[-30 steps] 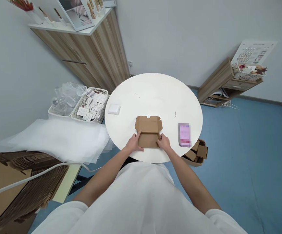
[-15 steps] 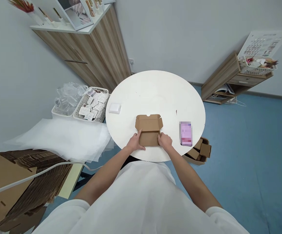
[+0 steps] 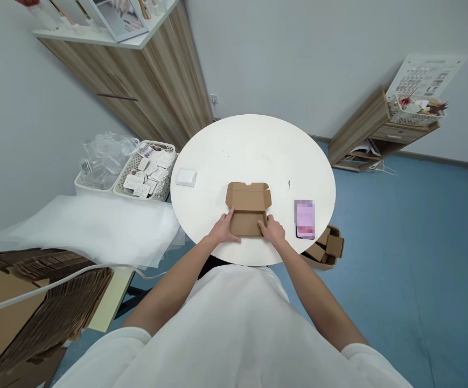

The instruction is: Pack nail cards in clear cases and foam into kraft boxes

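A small brown cardboard box [image 3: 248, 225] lies on the round white table [image 3: 258, 145], close to its near edge. Its lid [image 3: 248, 196] is folded back away from me, with the side flaps spread, and the inside shows no contents. My left hand [image 3: 222, 229] grips the left wall, one digit along the near edge and the others by the left fold. On the opposite side my right hand [image 3: 273, 230] holds the right wall, thumb inside and fingers outside. The fingers' undersides are hidden.
A phone [image 3: 305, 220] with a blurred screen lies to the right, a white packet [image 3: 186, 177] to the left. Baskets of cards [image 3: 148, 172], translucent sheets [image 3: 96, 226] and stacked flat cardboard [image 3: 72, 296] stand left. A carton of boxes [image 3: 326, 248] sits beneath the table's right edge.
The view has shifted slightly. The box's walls now stand up more clearly and its lid sits a little farther from me. Both hands stay on its sides.
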A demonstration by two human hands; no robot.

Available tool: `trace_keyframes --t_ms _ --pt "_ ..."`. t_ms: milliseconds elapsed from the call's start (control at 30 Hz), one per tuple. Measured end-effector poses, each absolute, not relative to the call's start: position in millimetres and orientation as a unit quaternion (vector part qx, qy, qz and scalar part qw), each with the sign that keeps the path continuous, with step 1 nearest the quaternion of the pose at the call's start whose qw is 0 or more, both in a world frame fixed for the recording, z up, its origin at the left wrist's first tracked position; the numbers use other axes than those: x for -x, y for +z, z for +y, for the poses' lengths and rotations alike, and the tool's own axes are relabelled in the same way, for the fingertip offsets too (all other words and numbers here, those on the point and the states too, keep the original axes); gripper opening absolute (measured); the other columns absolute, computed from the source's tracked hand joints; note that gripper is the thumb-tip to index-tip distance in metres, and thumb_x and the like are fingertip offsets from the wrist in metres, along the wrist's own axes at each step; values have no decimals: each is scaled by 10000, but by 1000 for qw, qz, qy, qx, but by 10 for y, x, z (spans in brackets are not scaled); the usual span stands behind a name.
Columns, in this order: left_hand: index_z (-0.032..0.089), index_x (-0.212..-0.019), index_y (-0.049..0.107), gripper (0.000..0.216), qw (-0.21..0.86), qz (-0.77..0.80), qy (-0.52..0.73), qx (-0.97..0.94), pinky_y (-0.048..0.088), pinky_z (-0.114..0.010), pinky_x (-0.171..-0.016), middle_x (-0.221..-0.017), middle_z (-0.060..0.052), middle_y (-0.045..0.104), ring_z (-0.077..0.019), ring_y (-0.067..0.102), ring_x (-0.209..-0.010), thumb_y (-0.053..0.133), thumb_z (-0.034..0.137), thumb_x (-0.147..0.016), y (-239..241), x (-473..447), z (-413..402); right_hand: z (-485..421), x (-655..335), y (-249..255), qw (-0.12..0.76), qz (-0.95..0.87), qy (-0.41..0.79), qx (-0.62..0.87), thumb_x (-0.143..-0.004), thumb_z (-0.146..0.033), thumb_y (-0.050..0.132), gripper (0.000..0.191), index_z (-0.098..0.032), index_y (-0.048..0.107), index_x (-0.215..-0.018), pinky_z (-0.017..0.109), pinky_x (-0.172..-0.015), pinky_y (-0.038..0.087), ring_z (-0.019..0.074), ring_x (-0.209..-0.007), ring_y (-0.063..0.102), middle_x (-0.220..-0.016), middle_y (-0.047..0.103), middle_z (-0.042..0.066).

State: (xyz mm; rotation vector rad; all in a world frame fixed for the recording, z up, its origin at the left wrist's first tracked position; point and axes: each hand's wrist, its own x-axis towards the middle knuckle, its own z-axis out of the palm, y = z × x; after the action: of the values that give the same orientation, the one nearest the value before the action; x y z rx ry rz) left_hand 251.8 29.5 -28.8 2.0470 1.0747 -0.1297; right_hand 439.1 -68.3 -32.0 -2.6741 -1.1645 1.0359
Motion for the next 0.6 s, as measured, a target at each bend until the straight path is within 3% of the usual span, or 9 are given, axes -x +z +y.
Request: trace_keyframes --t_ms 233,600 --pt "264 -1362 -84 1316 404 417 -43 -813 405 -418 -813 -1151 -112 368 -320 447 -1045 768 483 -384 -302 -2472 230 -849 -4244 -284 82 -388 325 859 -807 -508 357 649 -189 147 -1332 341 -801 367 255 -1068 476 -1194 465 128" --pt "229 -1362 -94 1299 414 402 17 -817 394 -432 -843 -1202 -144 373 -328 399 -1115 764 477 -418 -372 -2472 304 -803 -4296 -325 114 -391 335 849 -792 -535 360 732 -188 70 -1368 365 -826 366 273 -1110 444 -1227 442 137"
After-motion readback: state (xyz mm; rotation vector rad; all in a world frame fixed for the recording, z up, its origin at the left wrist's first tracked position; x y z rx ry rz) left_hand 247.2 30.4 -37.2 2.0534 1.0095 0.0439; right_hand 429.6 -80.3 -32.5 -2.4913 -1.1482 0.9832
